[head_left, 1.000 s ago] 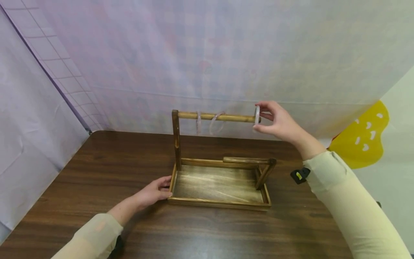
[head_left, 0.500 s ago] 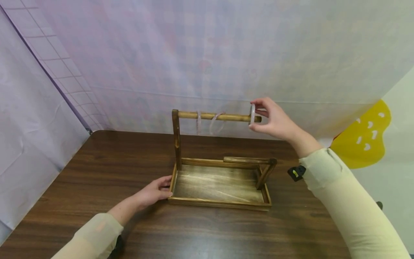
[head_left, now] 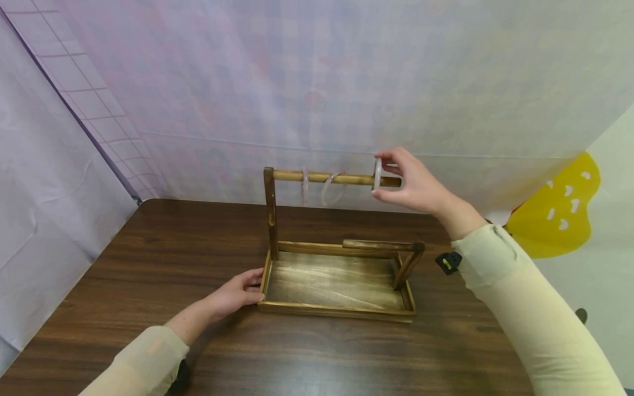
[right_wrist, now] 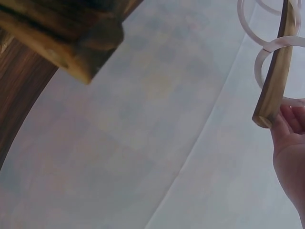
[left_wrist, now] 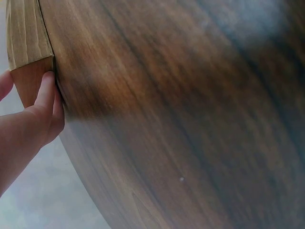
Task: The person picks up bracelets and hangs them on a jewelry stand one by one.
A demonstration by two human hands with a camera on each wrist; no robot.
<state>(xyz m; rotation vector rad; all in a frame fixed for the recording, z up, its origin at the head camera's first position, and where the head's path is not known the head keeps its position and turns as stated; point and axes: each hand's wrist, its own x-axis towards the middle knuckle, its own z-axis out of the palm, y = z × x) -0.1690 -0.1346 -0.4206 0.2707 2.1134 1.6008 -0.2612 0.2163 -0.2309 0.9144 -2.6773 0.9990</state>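
Note:
In the head view my right hand [head_left: 416, 181] pinches a pale bangle [head_left: 378, 174] between thumb and fingers. That bangle encircles the upper bar [head_left: 361, 179] of a wooden bangle stand, a little in from the bar's free end. Two more translucent pinkish bangles, one upright [head_left: 305, 187] and one slanted [head_left: 333, 188], hang farther left. The right wrist view shows the bar [right_wrist: 276, 81] from its free end, with right fingertips [right_wrist: 288, 121] partly behind it. My left hand [head_left: 233, 294] touches the left end of the stand's tray [head_left: 337, 312], its fingers [left_wrist: 46, 93] fairly straight against the end wall.
A shorter lower bar [head_left: 378, 245] rises on a post at the tray's right end. The stand rests on a dark wooden table [head_left: 317, 357]. A pale checked cloth [head_left: 322, 82] hangs behind, and a yellow object with white marks [head_left: 555, 214] is at right.
My right hand has moved the bangle leftward from the bar's free end, so the bar's tip now shows to its right. My left hand and the stand have stayed in place.

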